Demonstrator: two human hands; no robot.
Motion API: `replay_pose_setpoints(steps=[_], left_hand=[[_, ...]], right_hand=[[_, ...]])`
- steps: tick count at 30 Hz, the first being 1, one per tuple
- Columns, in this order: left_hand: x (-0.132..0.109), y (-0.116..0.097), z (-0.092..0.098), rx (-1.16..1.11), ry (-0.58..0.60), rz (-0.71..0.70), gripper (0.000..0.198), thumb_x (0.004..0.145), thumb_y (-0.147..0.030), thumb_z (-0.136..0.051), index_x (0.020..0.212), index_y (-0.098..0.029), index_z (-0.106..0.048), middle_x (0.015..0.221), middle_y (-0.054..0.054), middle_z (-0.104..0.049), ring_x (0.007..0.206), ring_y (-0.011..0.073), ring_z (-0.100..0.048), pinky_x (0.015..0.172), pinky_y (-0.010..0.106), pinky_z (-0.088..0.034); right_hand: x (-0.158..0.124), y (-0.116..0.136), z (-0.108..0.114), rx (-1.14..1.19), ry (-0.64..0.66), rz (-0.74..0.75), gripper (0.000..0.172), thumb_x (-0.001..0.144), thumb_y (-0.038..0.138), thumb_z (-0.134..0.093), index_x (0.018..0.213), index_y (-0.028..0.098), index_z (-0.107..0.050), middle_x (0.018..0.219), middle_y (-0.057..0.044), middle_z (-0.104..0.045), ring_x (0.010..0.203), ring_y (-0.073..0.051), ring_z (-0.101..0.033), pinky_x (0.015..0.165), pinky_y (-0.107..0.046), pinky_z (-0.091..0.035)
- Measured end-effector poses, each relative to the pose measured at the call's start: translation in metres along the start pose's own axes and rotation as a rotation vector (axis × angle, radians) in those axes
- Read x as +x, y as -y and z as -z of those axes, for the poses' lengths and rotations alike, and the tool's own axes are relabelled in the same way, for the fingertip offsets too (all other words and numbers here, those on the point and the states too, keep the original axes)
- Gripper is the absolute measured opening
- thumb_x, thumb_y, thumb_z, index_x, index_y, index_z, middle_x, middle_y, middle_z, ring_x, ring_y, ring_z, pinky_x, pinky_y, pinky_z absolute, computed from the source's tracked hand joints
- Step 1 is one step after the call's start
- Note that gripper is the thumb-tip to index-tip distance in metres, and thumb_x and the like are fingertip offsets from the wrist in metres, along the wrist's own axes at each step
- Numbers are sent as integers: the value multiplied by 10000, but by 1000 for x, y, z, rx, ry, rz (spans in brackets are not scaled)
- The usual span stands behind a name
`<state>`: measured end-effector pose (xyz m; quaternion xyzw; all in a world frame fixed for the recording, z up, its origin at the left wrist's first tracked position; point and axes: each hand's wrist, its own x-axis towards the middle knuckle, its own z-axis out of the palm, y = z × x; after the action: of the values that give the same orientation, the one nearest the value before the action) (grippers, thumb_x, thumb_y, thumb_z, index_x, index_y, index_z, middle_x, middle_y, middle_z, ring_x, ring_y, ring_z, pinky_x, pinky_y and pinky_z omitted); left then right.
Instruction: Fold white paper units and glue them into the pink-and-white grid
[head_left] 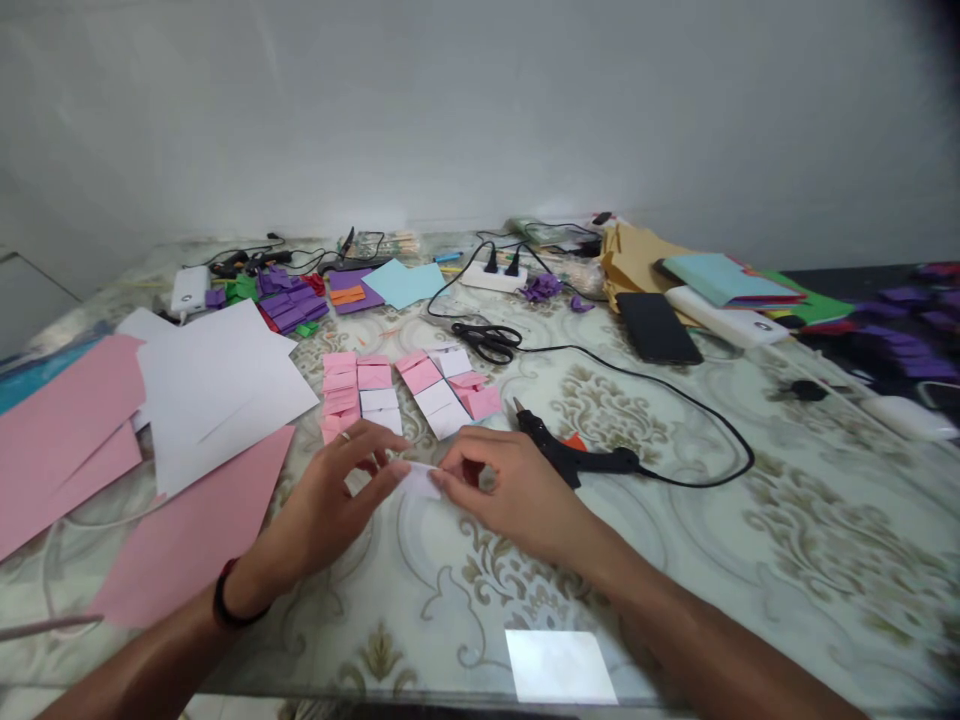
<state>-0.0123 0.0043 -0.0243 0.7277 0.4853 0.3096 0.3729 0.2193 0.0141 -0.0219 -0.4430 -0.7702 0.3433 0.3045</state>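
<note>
Between my two hands is a small piece of white paper (421, 482), held just above the patterned tabletop. My left hand (341, 490) pinches its left end between thumb and finger. The other end is pinched by my right hand (510, 480). Just beyond my fingers lie folded pink paper pieces (341, 385) and folded white paper pieces (442, 408), set out in small groups. A black hot glue gun (574, 455) rests to the right of my right hand, its nozzle pointing toward the pieces. Near the front edge lies a white paper rectangle (559, 667).
White sheets (217, 390) and pink sheets (195, 540) spread over the left side. Black scissors (491, 342) lie beyond the pieces, near a power strip (493, 276). A black phone (658, 328) sits at the right. The glue gun's cord (739, 440) loops across the table.
</note>
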Motion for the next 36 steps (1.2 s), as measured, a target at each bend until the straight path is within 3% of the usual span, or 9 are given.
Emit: replay_pose_setpoints(steps=[2, 5, 7, 11, 15, 18, 23, 30, 36], left_hand=[[0, 2, -2, -121, -48, 92, 280, 1030, -417, -601, 1232, -229, -652, 1140, 80, -697, 974, 205, -696, 865, 361, -586], [-1, 1, -5, -330, 24, 153, 325, 1026, -439, -605, 1257, -209, -606, 1011, 56, -707, 906, 201, -731, 846, 354, -600], [-3, -1, -4, -334, 78, 169, 331, 1022, -449, -610, 1254, -213, -621, 877, 15, -680, 782, 172, -703, 737, 301, -581], [-6, -3, 0, -214, 95, 150, 328, 1038, -431, -588, 1313, -259, -636, 757, -32, -584, 589, 119, -501, 517, 235, -400], [-7, 0, -1, -350, 69, 99, 329, 1063, -352, -556, 1385, -289, -535, 942, 16, -677, 781, 156, -607, 681, 265, -496], [-7, 1, -5, -519, 84, 74, 260, 1068, -311, -555, 1316, -281, -485, 918, 8, -700, 808, 158, -645, 762, 293, -529], [-6, -3, -5, -472, 94, 91, 170, 1052, -323, -604, 1195, -233, -584, 829, -12, -681, 749, 130, -637, 713, 259, -499], [-4, -9, 0, -568, 169, 121, 334, 1018, -376, -669, 1308, -214, -634, 945, 34, -730, 844, 154, -678, 810, 295, -556], [-7, -6, 0, -642, 186, 142, 437, 943, -311, -782, 1359, -283, -651, 1085, 30, -755, 907, 136, -685, 850, 264, -570]], right_hand=[[-1, -1, -2, -21, -95, 23, 193, 936, 188, -676, 744, 198, -658, 738, -1, -623, 667, -148, -569, 605, -272, -418], [-2, 0, -7, 16, -175, 74, 187, 961, 204, -664, 774, 203, -652, 752, -6, -599, 671, -150, -566, 611, -275, -437], [-3, 0, -11, 74, -148, 130, 171, 967, 218, -688, 799, 204, -659, 777, -6, -596, 683, -149, -575, 636, -277, -461], [-4, 0, -12, 187, -52, 221, 80, 933, 242, -775, 915, 211, -703, 926, -30, -652, 760, -157, -603, 719, -292, -515], [-5, 2, -9, 240, -1, 224, 55, 942, 257, -772, 958, 220, -734, 997, -40, -666, 769, -152, -604, 731, -295, -526], [-5, 3, -9, 241, -1, 210, 29, 953, 213, -754, 937, 210, -731, 976, -27, -643, 770, -141, -602, 755, -290, -518], [-5, 3, -13, 150, -28, 163, 271, 869, 165, -836, 1084, 192, -672, 925, 2, -573, 785, -152, -581, 746, -299, -491], [-6, 1, -15, 93, -75, 101, 368, 863, 113, -810, 1164, 195, -612, 952, 1, -571, 771, -148, -584, 709, -296, -502], [-6, -2, -17, 83, -127, 127, 450, 844, 185, -857, 1211, 210, -599, 1153, -63, -590, 881, -174, -622, 755, -332, -561]])
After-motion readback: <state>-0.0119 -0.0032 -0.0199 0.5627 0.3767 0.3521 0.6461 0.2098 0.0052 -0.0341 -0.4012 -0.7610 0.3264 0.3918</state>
